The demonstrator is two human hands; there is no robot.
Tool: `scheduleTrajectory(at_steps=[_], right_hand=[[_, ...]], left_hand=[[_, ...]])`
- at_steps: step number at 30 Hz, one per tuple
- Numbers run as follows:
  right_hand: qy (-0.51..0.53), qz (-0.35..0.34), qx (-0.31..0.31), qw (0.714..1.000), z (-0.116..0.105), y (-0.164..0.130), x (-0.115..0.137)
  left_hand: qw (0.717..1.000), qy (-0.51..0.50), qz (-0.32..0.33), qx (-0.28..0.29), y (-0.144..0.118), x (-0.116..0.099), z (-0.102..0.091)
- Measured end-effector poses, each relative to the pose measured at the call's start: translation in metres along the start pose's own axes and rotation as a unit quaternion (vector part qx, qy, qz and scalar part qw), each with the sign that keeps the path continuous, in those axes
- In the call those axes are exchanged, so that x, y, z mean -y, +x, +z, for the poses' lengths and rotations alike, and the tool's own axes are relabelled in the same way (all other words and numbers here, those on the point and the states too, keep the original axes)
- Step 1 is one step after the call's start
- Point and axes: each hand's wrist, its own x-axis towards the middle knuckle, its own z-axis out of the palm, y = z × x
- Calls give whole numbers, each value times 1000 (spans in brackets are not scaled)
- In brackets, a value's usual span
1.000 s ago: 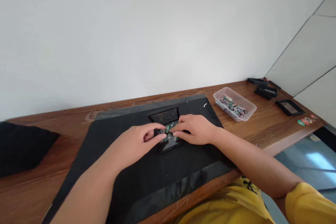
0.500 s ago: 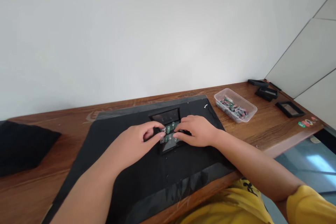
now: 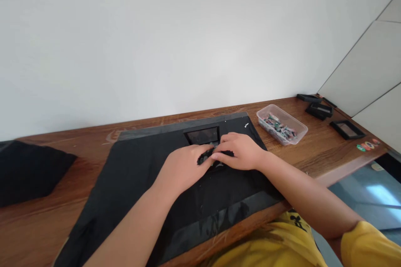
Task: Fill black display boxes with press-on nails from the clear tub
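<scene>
From where I sit at the remote end, the case [image 3: 203,135] lies on the black mat [image 3: 134,175], its far panel tilted up and its near part largely hidden under the hands. The left hand [image 3: 188,162] reaches in from its side with thumb and fingers curved, a narrow gap between them; the right hand [image 3: 239,152] comes from the other side, fingers bent, and the fingertips of both meet or nearly meet over the case. I cannot tell whether either one pinches anything, because the tips cover one another; a pale shape [image 3: 219,165] shows just below them. I judge the case light and stiff, with a smooth face that would smear or slip under damp skin, so I would take it by its outer edges and keep pressure off the middle of the panel. The raised panel looks thin, so I would not lever it from one corner. The clear tub [image 3: 300,130] stands on the wooden table [image 3: 313,160] beyond the right hand, with small green, pink and grey pieces [image 3: 278,128] heaped inside; these look hard, light and slick, best pinched by their sides with fingertips. Black frames [image 3: 347,129] lie farther along, near small round stickers [image 3: 367,146], and a dark cloth [image 3: 31,173] lies well apart at the other end.
</scene>
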Motion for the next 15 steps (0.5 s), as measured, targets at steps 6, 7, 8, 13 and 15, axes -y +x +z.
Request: scheduleTrajectory(at_steps=[6, 7, 8, 13, 15], right_hand=[[-9, 19, -4, 1000, 3, 3, -6], [-9, 20, -4, 1000, 4, 4, -6], [-8, 22, -3, 1000, 5, 5, -6], [-11, 25, 2, 1000, 5, 7, -4], [-13, 24, 4, 1000, 5, 7, -3]], left_hand=[[1000, 1, -15, 8, 0, -4, -2], [1000, 0, -16, 7, 0, -4, -2], [1000, -2, -16, 7, 0, -3, -2], [999, -39, -29, -3, -2, 2, -3], [998, -57, -38, -11, -4, 5, -5]])
